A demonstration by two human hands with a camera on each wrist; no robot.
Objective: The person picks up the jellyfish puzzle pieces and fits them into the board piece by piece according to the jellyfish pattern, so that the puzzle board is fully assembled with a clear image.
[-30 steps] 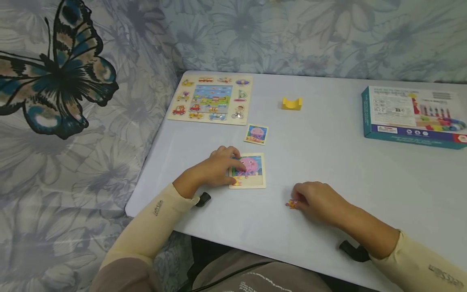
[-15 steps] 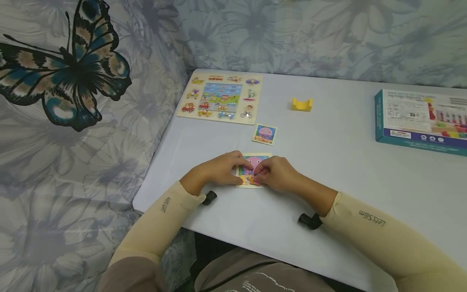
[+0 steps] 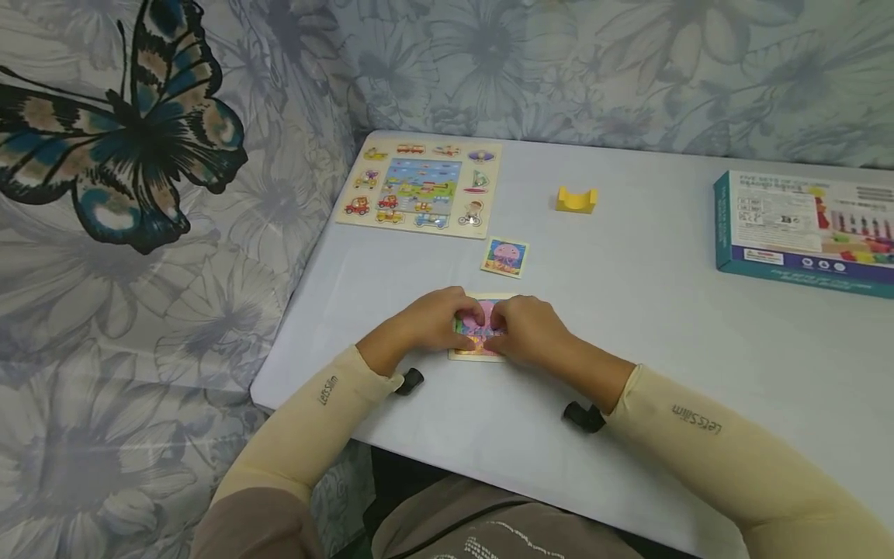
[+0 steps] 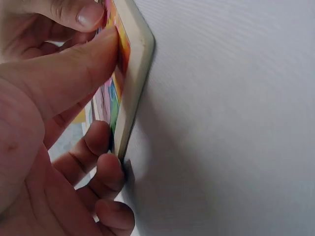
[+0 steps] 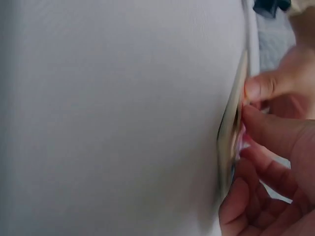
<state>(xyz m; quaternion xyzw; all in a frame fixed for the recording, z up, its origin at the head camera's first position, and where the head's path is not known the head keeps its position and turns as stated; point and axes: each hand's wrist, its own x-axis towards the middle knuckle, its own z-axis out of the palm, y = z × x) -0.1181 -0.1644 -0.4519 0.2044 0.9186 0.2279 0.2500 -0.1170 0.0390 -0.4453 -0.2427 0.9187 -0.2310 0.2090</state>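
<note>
A small wooden puzzle board (image 3: pixel 475 357) with a pink octopus picture lies on the table, partly hidden under both hands. My left hand (image 3: pixel 436 318) rests on its left side; the thumb presses on the picture near the lower edge, and the other fingers touch the side rim (image 4: pixel 129 93). From the right, my right hand (image 3: pixel 534 330) holds the puzzle piece (image 3: pixel 480 341) with thumb and fingers at the lower part of the board. The piece is mostly covered by the fingers. In the right wrist view both thumbs meet over the thin board (image 5: pixel 228 142).
A small octopus picture card (image 3: pixel 505 257) lies just beyond the board. Farther back are a vehicle puzzle board (image 3: pixel 485 221), a yellow curved block (image 3: pixel 576 200) and, at right, a teal toy box (image 3: pixel 775 233). The white table's (image 3: pixel 628 256) left edge borders a patterned cloth.
My right hand has come in from the right with the puzzle piece to the octopus board. The left hand stays at the board, its fingers now closer to the right hand.
</note>
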